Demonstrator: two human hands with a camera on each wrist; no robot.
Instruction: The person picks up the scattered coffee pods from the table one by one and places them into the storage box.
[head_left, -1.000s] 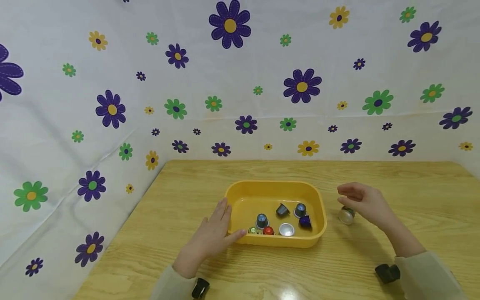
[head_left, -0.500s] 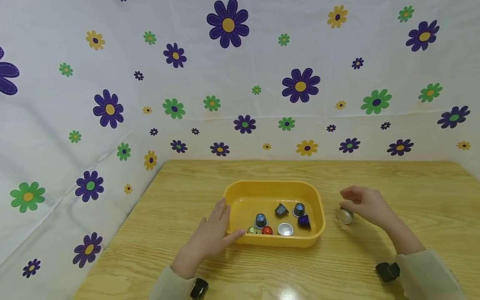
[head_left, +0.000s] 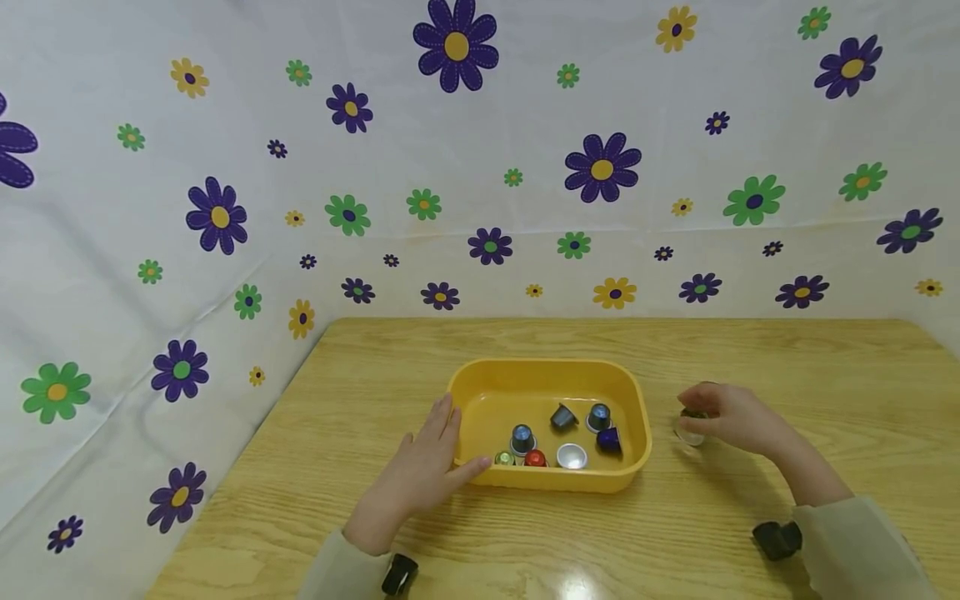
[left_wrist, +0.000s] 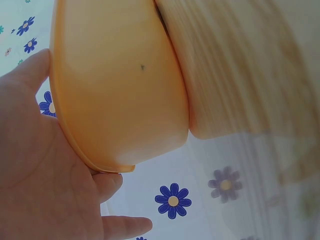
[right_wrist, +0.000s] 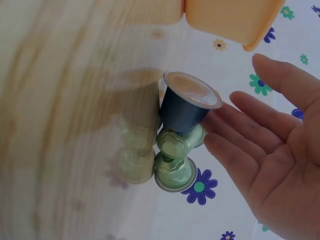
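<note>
At the left end of a yellow tray (head_left: 551,479), my left hand (head_left: 420,471) rests with its fingers along the outer wall and its thumb over the front rim. In the left wrist view, that hand (left_wrist: 45,165) lies against the rim, fingers extended. Right of the tray, my right hand (head_left: 738,421) hovers low over coffee capsules, partly covering them. The right wrist view has a dark blue coffee capsule (right_wrist: 182,110) tilted on the table, with green capsules (right_wrist: 175,172) behind it. There my right hand (right_wrist: 280,145) has its fingertips beside these capsules and its thumb held apart.
Inside the tray are several capsules, among them a red one (head_left: 535,458), a purple-blue one (head_left: 609,440) and a silver-topped one (head_left: 572,456). The wooden table (head_left: 375,367) meets a flowered cloth (head_left: 480,192) at the back and left.
My right hand has come down slightly, nearer the capsules, and now covers more of them. The left hand stays at the tray's left end.
</note>
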